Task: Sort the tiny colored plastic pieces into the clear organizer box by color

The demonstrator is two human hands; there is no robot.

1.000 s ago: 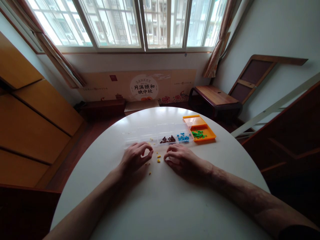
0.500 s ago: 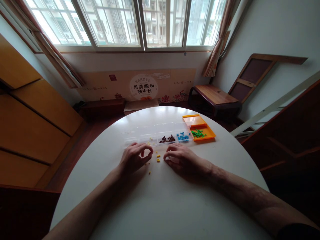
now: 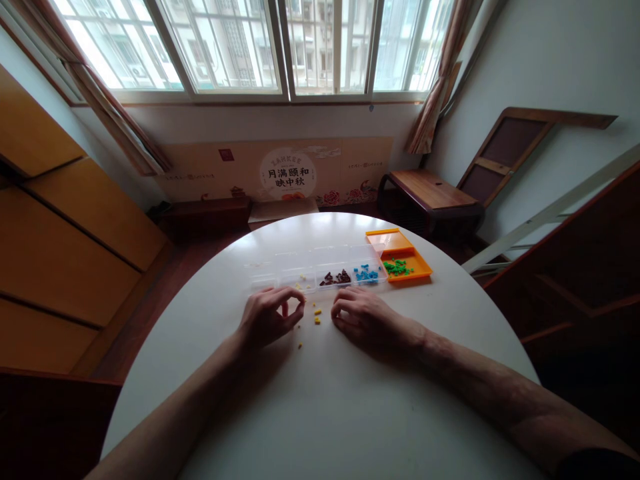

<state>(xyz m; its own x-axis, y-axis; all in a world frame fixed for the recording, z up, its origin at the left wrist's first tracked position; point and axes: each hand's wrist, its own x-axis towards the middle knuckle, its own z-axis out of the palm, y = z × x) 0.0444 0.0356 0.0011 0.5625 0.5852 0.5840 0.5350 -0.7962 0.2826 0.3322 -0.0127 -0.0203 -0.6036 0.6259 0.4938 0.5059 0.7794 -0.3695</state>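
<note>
Several small yellow bricks [image 3: 317,321] lie loose on the white table between my hands. Just left of them, my left hand [image 3: 270,317] is closed, thumb and forefinger brought together in a ring; anything at the fingertips is too small to name. To their right rests my right hand [image 3: 367,317], its fingers curled in and thumb against the forefinger; what it may hold is hidden. Right beyond both hands stands a clear plastic compartment box [image 3: 295,283]. Its sections hold a few pale yellow bits, dark brown bricks [image 3: 336,278] and blue bricks [image 3: 367,274].
An open orange case [image 3: 423,265] with green bricks [image 3: 399,268] adjoins the clear box at right. The round table [image 3: 320,413] has a curved edge. Beyond it are a wooden stool [image 3: 430,190], a window and a printed panel [image 3: 240,173].
My right hand has drawn slightly right, away from the yellow bricks, its fingers curled tighter. My left hand's thumb and forefinger have shifted a little. The loose bricks look much the same.
</note>
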